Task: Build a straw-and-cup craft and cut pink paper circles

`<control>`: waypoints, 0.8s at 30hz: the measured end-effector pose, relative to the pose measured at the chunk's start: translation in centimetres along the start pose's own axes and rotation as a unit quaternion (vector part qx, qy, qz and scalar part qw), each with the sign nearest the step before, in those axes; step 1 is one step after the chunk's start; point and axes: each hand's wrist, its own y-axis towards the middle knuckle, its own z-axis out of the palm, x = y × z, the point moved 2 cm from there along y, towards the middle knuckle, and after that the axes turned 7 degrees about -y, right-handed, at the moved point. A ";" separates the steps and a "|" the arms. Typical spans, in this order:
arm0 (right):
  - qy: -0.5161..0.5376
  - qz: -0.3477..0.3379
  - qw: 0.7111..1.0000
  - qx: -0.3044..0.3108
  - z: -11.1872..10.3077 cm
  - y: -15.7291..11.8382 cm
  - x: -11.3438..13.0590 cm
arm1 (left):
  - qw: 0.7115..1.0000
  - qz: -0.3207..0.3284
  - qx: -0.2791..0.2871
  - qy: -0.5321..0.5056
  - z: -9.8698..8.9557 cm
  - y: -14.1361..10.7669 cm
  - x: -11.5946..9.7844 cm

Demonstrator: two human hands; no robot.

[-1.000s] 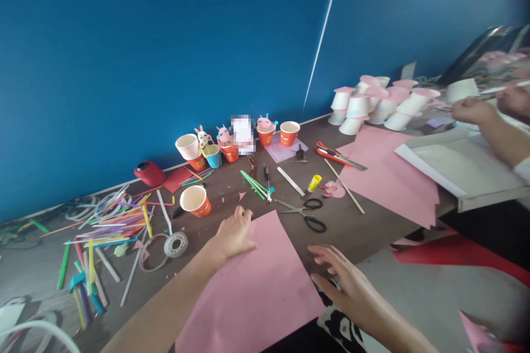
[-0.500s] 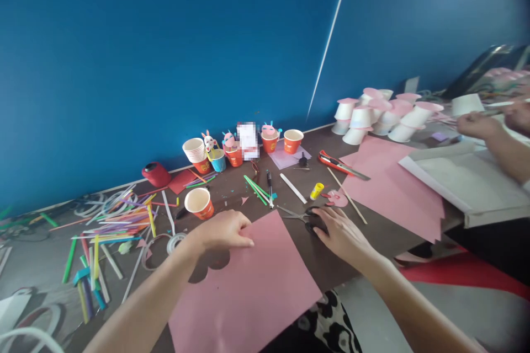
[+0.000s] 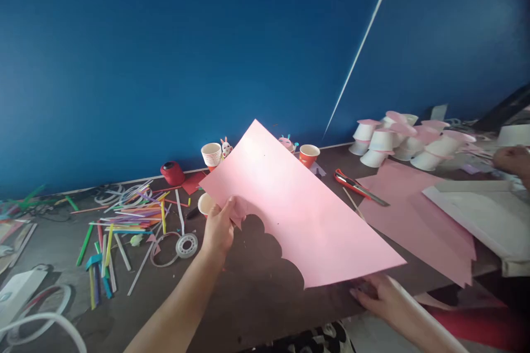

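Observation:
My left hand (image 3: 219,229) pinches a large pink paper sheet (image 3: 298,198) by its left side, between thumb and fingers. The sheet is raised off the table and tilted, with a scalloped row of curved cut-outs along its lower left edge. Under the sheet's lower right edge, my right hand (image 3: 383,298) has its fingers curled, partly hidden by the paper. A dark bit between those fingers looks like the black handle of the scissors; their blades are hidden. Behind my left hand stands a paper cup (image 3: 203,205), mostly covered by the sheet.
Colourful straws (image 3: 132,218) and a white tape roll (image 3: 186,245) lie on the left. Stacked cups (image 3: 211,154) and a red thread spool (image 3: 173,174) stand by the wall. To the right are a red cutter (image 3: 360,187), pink sheets (image 3: 414,215), white cups (image 3: 433,151) and another person's hand (image 3: 513,161).
My left hand has lifted the pink sheet from the table and tilted it up, hiding much of the table's middle. My right hand has moved down and right, from the scissors' spot to below the sheet.

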 end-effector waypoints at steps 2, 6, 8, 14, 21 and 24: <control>0.059 0.012 0.994 0.094 1.2 -0.9 0.6 | 0.998 -0.024 -0.032 -0.045 -0.4 -0.2 1.0; 0.080 -0.017 0.973 0.214 4.5 -1.8 3.1 | 0.992 -0.034 -0.050 -0.107 -0.2 -1.0 2.0; 0.109 -0.026 0.962 0.249 5.9 -1.7 4.1 | 0.991 -0.024 -0.051 -0.125 0.0 -1.4 2.3; 0.317 0.010 0.929 0.193 6.7 -0.3 5.8 | 0.981 -0.083 -0.110 -0.136 -0.9 -2.4 4.0; 0.419 0.043 0.889 0.178 9.2 -0.6 8.4 | 0.965 -0.175 -0.143 -0.136 -1.1 -3.1 6.5; 0.442 0.065 0.875 0.185 10.4 -0.7 8.8 | 0.963 -0.190 -0.139 -0.131 -1.0 -3.1 6.7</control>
